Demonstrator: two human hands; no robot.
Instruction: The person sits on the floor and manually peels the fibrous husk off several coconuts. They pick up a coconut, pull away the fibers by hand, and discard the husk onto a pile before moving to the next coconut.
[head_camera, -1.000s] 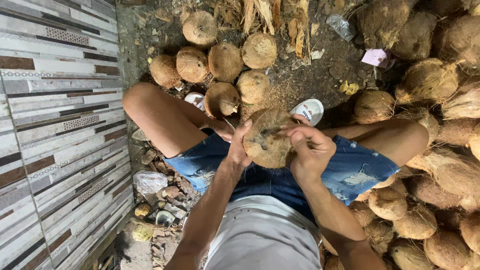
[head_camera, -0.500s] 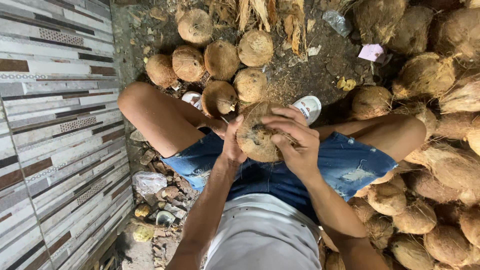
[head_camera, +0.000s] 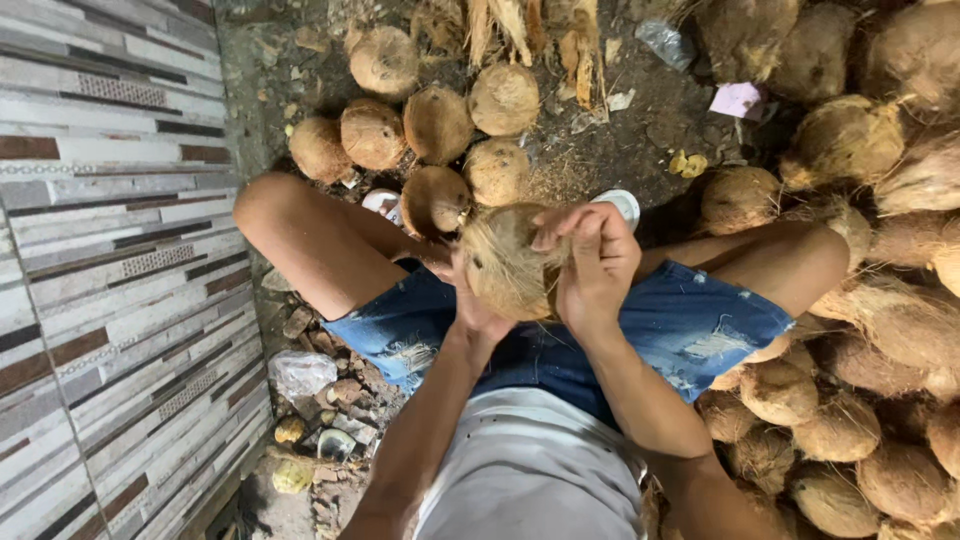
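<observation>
Hands clasp a husked coconut (head_camera: 505, 265) above the lap: left hand (head_camera: 470, 305) cupping underneath, right hand (head_camera: 595, 265) gripping its side.

I sit on a dirt floor (head_camera: 610, 150). Ahead of my knees lie husked coconuts (head_camera: 437, 124) in a cluster, with husk strips (head_camera: 520, 25) beyond. A big coconut pile (head_camera: 880, 300) crowds my right; rubble (head_camera: 330, 400) lies by the tiled wall (head_camera: 100, 250).

Tan-brown coconut (head_camera: 505, 265); blue denim shorts (head_camera: 700, 320); grey-brown striped wall tiles (head_camera: 100, 250).
</observation>
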